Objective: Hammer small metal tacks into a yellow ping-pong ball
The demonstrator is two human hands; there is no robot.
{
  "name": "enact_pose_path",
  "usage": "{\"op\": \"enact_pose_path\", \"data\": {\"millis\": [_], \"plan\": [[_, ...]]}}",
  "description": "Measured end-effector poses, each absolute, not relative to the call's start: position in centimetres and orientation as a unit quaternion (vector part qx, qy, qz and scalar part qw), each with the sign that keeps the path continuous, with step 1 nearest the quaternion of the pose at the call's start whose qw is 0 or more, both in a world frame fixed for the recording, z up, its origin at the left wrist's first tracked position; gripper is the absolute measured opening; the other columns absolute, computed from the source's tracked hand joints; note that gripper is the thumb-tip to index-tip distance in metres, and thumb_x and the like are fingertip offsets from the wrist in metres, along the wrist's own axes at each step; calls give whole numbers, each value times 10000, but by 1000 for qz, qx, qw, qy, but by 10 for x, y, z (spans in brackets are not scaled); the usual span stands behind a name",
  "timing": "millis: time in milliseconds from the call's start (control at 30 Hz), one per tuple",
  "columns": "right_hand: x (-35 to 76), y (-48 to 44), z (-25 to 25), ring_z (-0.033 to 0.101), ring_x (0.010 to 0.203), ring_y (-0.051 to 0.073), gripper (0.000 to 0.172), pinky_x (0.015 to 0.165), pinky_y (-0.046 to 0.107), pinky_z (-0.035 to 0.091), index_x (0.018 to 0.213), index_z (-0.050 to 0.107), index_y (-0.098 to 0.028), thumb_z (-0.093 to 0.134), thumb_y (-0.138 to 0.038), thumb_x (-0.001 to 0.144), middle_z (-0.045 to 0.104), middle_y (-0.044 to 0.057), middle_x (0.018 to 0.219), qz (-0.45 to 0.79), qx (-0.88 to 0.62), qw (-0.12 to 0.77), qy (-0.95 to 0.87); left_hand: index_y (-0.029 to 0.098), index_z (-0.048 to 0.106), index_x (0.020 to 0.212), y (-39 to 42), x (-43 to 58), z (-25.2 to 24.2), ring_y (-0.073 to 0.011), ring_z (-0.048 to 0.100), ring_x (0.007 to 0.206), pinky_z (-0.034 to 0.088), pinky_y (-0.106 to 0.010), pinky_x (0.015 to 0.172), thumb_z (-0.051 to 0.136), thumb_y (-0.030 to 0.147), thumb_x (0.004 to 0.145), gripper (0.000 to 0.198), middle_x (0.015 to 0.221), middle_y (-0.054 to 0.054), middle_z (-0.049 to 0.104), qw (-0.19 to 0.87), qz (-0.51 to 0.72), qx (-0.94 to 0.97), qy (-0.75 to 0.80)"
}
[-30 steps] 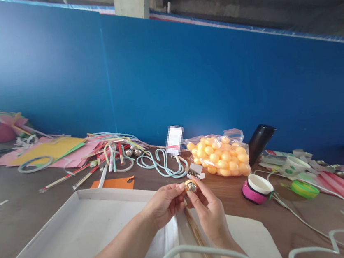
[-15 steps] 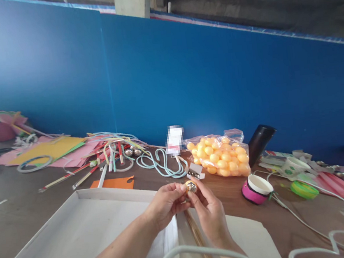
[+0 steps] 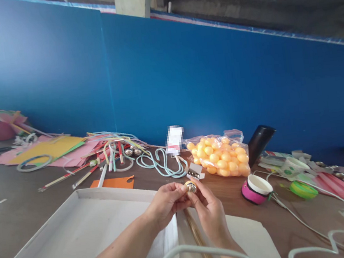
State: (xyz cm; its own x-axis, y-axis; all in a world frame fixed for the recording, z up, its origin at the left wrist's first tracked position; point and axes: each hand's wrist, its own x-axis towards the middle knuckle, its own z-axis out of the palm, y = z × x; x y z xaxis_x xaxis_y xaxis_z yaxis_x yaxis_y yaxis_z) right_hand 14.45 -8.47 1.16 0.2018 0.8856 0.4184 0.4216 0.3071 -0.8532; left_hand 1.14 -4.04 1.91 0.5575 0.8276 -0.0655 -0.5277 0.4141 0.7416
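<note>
My left hand and my right hand meet above the table's near middle, fingertips pinched together on one small orange ball with a shiny silver piece set against it. Both hands are closed on it. Just beyond them lies a small open white box with silver pieces. A clear bag of orange balls rests behind that, near the blue wall.
A shallow white tray lies under my left forearm. Pale tubing, coloured sticks and paper crowd the back left. A pink-and-white cup, a black cylinder, a green disc and white cables sit right.
</note>
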Motion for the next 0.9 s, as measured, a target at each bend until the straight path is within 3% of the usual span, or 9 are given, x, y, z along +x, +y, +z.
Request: {"op": "enact_pose_path", "data": {"millis": [400,733,900], "plan": [[146,-85,11,532,1111,245,444,941,393,427,1272,482,-240,548,-273,834,586,78,1212,196,-543,546,-607,98,560,648,-38,11,16,-80,531,591,501,-280,720,690,278,695,227,616,-10,524,810,420,347,215],[145,-87,13,558,1066,248,395,908,390,459,1218,537,-257,560,-274,824,605,69,1173,184,-534,547,-618,106,548,628,-40,12,15,-89,544,596,501,-267,685,722,290,655,255,603,-6,536,802,432,346,225],[144,-87,16,542,1100,256,456,943,414,433,1268,489,-243,565,-305,822,608,72,1182,244,-534,554,-590,109,539,644,-39,12,16,-92,553,607,510,-281,698,713,288,667,250,615,0,530,794,444,350,224]]}}
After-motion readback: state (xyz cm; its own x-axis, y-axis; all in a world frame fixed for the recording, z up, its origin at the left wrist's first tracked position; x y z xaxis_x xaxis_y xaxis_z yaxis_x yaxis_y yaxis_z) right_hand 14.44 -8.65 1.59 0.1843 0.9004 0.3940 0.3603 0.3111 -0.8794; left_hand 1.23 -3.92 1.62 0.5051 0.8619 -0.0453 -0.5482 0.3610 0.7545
